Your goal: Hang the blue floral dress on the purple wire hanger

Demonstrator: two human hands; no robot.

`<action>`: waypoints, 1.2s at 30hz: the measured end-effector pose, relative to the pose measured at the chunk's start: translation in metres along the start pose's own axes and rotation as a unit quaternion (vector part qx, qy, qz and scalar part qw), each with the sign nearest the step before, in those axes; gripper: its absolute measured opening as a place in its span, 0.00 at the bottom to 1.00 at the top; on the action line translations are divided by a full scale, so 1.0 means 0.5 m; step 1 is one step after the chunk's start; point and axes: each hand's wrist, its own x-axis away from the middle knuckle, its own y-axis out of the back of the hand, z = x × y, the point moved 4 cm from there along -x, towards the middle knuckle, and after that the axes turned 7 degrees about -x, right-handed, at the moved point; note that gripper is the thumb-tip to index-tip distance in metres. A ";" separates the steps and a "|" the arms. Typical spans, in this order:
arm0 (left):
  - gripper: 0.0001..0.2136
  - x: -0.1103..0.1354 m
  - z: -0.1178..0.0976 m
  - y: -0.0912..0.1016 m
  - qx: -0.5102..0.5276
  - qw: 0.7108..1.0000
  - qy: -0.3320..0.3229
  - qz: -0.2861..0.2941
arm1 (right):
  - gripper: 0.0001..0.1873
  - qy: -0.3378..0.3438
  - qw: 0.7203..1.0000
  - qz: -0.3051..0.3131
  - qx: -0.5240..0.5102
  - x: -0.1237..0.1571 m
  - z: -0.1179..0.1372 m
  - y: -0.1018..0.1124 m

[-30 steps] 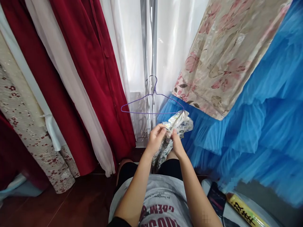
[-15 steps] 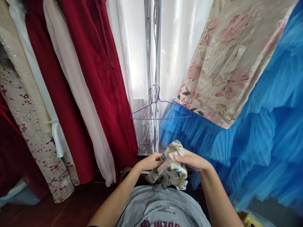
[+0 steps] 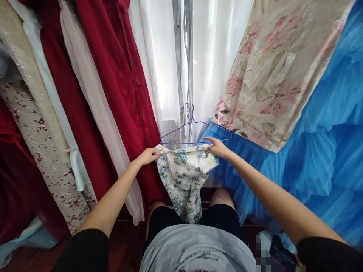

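Note:
A small white garment with a blue flower print hangs spread between my two hands, just below a thin purple wire hanger. My left hand pinches the garment's top left corner. Its top right corner is pinched in my right hand, close under the hanger's bottom wire. The hanger hooks on a metal upright in front of a white sheer curtain. The garment's lower part drops toward my knees.
Dark red dresses, a cream drape and a beige red-flowered cloth hang at the left. At the right hang a beige pink-flowered fabric and a blue tulle skirt. Dark wood floor lies below.
The garment was bunched between my hands near my lap. Both hands have lifted and moved apart, stretching it open just under the hanger.

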 end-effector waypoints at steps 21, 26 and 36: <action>0.11 -0.018 -0.106 0.150 -0.250 0.958 -0.106 -0.094 | 0.07 -0.062 0.993 -0.004 0.101 -0.011 0.010 -0.080; 0.07 -0.101 -0.201 0.108 -0.191 0.963 -0.157 -0.111 | 0.08 -0.042 0.994 0.023 0.100 0.002 0.033 -0.085; 0.14 -0.155 -0.200 0.069 0.037 0.972 -0.052 -0.227 | 0.42 0.056 0.979 -0.192 0.047 0.098 -0.013 0.120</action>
